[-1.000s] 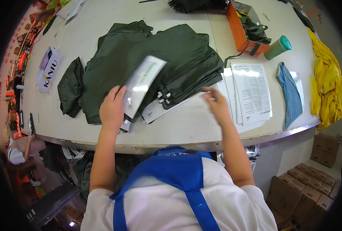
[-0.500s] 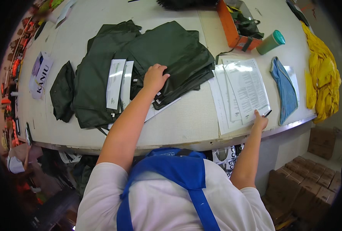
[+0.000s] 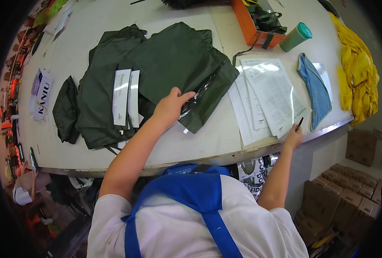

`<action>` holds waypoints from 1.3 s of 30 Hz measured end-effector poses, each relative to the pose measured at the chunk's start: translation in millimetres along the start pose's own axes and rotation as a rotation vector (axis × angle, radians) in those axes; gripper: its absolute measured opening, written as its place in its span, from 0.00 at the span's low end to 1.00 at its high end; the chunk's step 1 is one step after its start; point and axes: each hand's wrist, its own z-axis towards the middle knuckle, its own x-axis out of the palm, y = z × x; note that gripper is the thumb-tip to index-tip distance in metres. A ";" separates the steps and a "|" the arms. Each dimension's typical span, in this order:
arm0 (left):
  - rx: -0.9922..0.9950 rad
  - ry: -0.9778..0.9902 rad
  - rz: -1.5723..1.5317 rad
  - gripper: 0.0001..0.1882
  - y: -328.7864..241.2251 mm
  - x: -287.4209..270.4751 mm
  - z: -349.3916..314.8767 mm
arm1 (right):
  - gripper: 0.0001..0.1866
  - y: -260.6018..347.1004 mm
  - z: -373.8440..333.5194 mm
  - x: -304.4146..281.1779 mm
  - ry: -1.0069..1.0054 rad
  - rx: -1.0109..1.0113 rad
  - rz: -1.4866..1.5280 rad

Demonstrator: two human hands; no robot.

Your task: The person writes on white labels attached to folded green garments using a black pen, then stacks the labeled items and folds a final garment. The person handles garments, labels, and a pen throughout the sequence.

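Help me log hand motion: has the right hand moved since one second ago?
Yes: the right hand moved rightward, judged against the blue denim-like cloth: it was well to its left, now close beside its lower tip.

From head height, a single wide fisheye view looks down and forward over the bench (image 3: pixel 212 141), close above its near edge; its left edge, toward the dark rim, seems distorted
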 end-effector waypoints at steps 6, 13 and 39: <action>0.050 -0.166 0.114 0.14 -0.1 16.7 1.4 | 0.05 14.7 9.2 -42.0 0.062 0.102 0.865; -0.018 -0.194 0.098 0.10 -3.8 5.4 1.3 | 0.03 107.2 -50.2 -99.7 0.613 0.140 0.896; 0.046 -0.375 0.041 0.04 -15.4 -0.5 -5.2 | 0.10 111.9 -21.0 -31.5 0.777 0.365 1.025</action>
